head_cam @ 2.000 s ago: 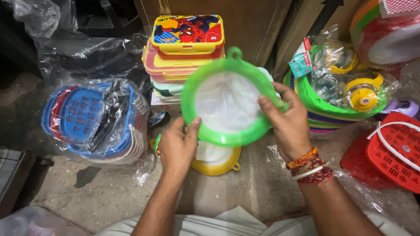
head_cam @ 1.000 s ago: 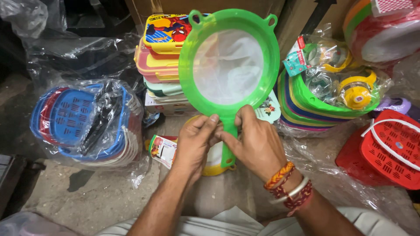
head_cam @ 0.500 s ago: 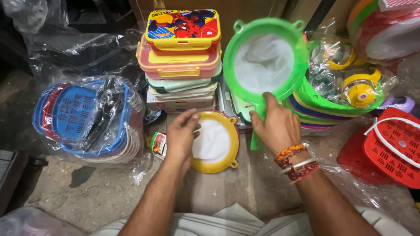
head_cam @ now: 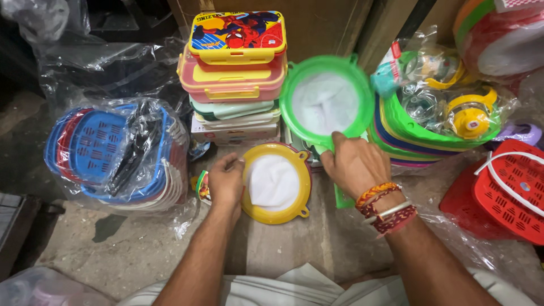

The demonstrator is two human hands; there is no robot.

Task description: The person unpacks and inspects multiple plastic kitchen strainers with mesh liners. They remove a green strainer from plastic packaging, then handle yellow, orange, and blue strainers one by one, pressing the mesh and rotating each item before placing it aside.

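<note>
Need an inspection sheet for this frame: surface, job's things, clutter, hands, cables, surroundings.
Surface: bare concrete floor, stained.
Job's things: green sieve tilted up against the stacked goods; yellow sieve flat on the floor.
Clutter: stack of lunch boxes; bagged blue and red baskets; bagged plastic ware; red basket.
Hands: left hand on the yellow sieve's rim; right hand grips the green sieve at its lower rim.
Cables: nothing seen.
Surroundings: wooden panel behind the goods.
</note>
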